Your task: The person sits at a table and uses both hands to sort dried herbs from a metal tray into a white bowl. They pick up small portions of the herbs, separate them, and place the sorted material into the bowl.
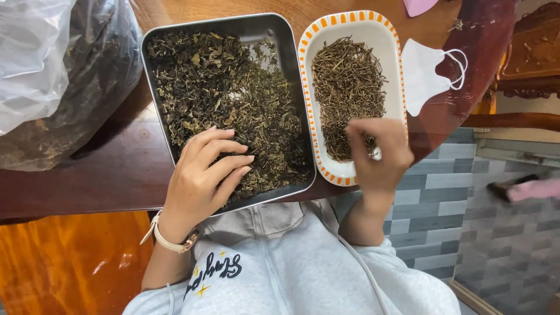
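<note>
A square metal tray (156, 87) full of dried green leaves (227, 99) sits on a dark wooden table. My left hand (204, 175) rests on the leaves at the tray's near edge, fingers curled and spread over them. Beside it stands a white oblong tray with an orange-checked rim (306, 70) holding dried brown stems (349, 87). My right hand (379, 154) hovers blurred over the near end of that tray, fingertips pinched together above the stems; whether it holds a stem I cannot tell.
A large clear plastic bag (52, 81) of dried leaves lies at the left on the table (87, 175). A white face mask (429, 76) lies right of the oblong tray. Grey tiled floor (496, 245) shows at the right, and a carved wooden chair (531, 52).
</note>
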